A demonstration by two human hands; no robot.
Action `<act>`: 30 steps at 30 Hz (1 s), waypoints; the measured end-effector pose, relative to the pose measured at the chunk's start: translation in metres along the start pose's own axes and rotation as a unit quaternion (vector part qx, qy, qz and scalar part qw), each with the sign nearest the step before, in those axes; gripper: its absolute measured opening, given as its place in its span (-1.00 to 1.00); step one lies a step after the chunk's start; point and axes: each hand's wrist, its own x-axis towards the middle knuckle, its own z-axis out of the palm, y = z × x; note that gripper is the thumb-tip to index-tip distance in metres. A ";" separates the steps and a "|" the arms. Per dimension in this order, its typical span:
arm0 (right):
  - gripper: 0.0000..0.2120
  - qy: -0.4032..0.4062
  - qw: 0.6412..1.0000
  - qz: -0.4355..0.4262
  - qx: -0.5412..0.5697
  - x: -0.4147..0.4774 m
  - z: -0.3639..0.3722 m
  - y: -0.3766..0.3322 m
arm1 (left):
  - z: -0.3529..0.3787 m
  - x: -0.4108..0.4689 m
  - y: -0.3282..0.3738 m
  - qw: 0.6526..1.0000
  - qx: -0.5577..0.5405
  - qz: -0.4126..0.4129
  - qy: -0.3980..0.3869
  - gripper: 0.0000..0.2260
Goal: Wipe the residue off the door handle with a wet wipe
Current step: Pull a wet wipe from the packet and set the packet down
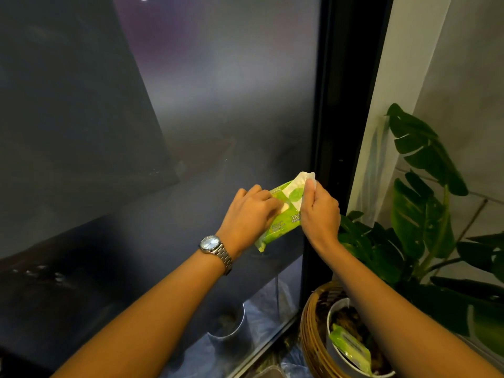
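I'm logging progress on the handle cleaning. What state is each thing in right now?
wipe pack: gripped by the left hand, opened at the top.
wet wipe: partly pulled out, pinched by the right hand.
second pack: lying in the plant pot, untouched.

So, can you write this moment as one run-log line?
step: getting wipe | left hand: holds green pack | right hand: pinches white sheet at pack top | door handle: not in view
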 end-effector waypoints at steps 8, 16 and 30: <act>-0.61 -0.009 0.999 -0.039 -0.002 -0.001 0.002 -0.004 | -0.001 0.010 0.002 0.999 0.000 -0.022 -0.033 -0.72; -0.63 -0.006 0.999 -0.038 -0.004 -0.001 0.007 -0.002 | 0.005 0.014 -0.001 0.999 0.011 -0.020 -0.032 -0.70; -0.64 -0.021 0.995 -0.046 -0.083 0.002 0.014 0.017 | 0.008 0.004 0.006 0.934 -0.315 -0.170 -0.014 -0.88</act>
